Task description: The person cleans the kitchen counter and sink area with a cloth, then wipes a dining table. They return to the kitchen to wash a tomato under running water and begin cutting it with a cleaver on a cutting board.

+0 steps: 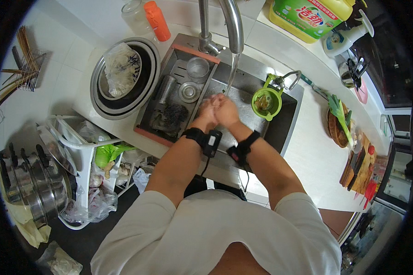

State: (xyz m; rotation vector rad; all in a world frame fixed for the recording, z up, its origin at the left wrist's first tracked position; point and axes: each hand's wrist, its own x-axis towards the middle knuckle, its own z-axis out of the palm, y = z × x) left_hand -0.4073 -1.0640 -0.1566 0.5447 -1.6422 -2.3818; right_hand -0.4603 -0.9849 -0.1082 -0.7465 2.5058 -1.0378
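Observation:
Over the stainless steel sink [223,77], my left hand [206,112] and my right hand [226,110] are pressed together, a little blurred. Water [232,70] runs from the curved metal faucet [234,29] down to just behind my fingers. Whether anything is between my palms is hidden. Left of my hands, a drain basket [172,86] holds a metal cup [198,67], a round metal lid [189,92], a metal cylinder [167,89] and a dark scouring pad [176,112]. A green strainer [266,103] with scraps inside hangs at the sink's right.
Stacked metal basins [95,89] with a plastic bag [121,70] stand left. An orange bottle [157,21] and glass jar [135,15] are behind. On the right counter lie a knife [315,87], a leek [340,118] on a basket [334,132], and a cutting board [364,165].

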